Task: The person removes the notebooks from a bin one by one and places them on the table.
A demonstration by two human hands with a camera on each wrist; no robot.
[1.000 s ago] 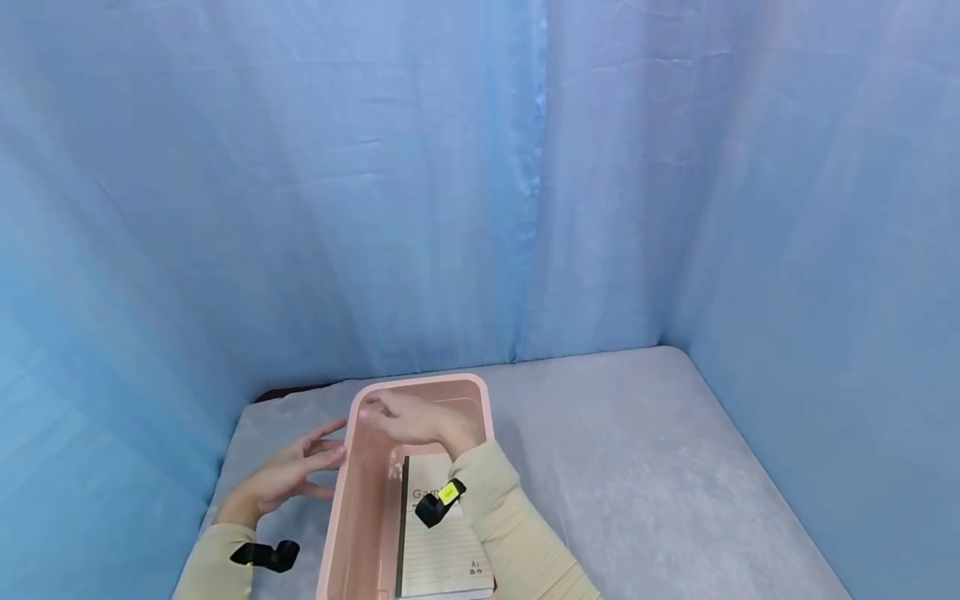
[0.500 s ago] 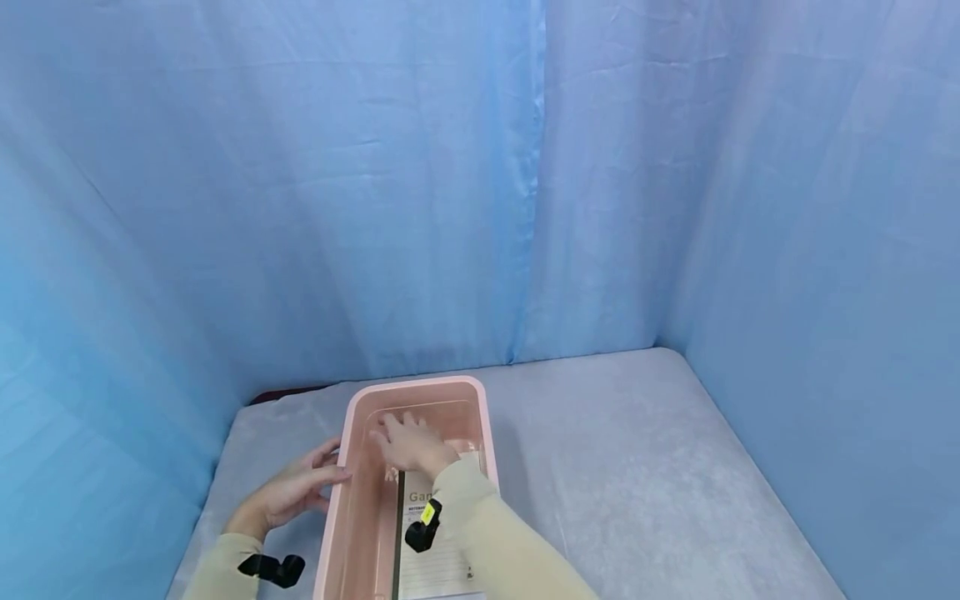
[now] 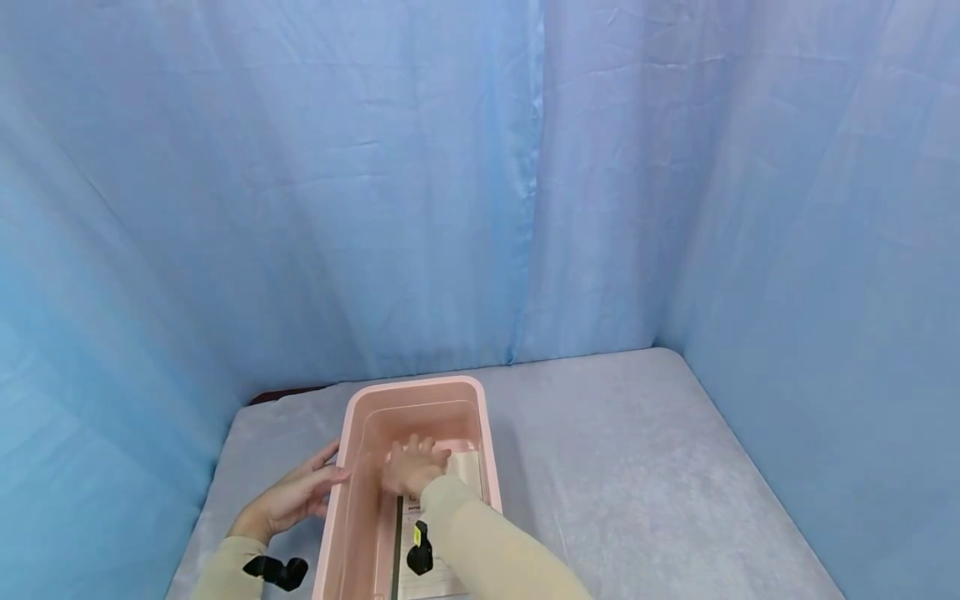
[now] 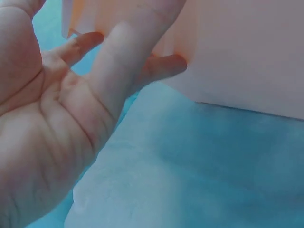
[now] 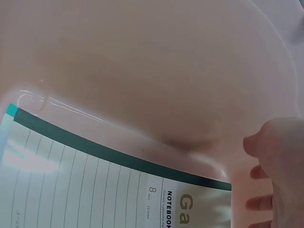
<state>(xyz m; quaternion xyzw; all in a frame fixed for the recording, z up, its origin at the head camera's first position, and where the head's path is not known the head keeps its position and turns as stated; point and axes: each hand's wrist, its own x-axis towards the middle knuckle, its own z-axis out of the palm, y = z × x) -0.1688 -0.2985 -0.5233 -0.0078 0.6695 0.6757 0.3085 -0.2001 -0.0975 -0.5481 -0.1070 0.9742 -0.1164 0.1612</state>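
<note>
A pink plastic bin point(image 3: 408, 385) stands on the table, with a lined notebook point(image 5: 99, 180) lying flat inside. The notebook has a dark green spine strip and the word NOTEBOOK on its cover. My left hand point(image 3: 288, 504) is at the bin's left side, its fingers extended against the outer wall point(image 4: 256, 52) and the thumb at the rim. Down inside the bin, my right hand point(image 3: 412, 469) has its fingers spread over the notebook's far end; nothing shows in its grip. My right forearm covers part of the notebook in the head view.
A grey cloth covers the table point(image 3: 630, 467), which stretches to the right of the bin. Blue curtains point(image 3: 375, 208) hang behind the table and along both sides. A small black camera is strapped at each wrist.
My right hand has come down from the bin's far end toward the notebook, its fingers spreading. The left hand has shifted slightly nearer along the bin's side and now touches it.
</note>
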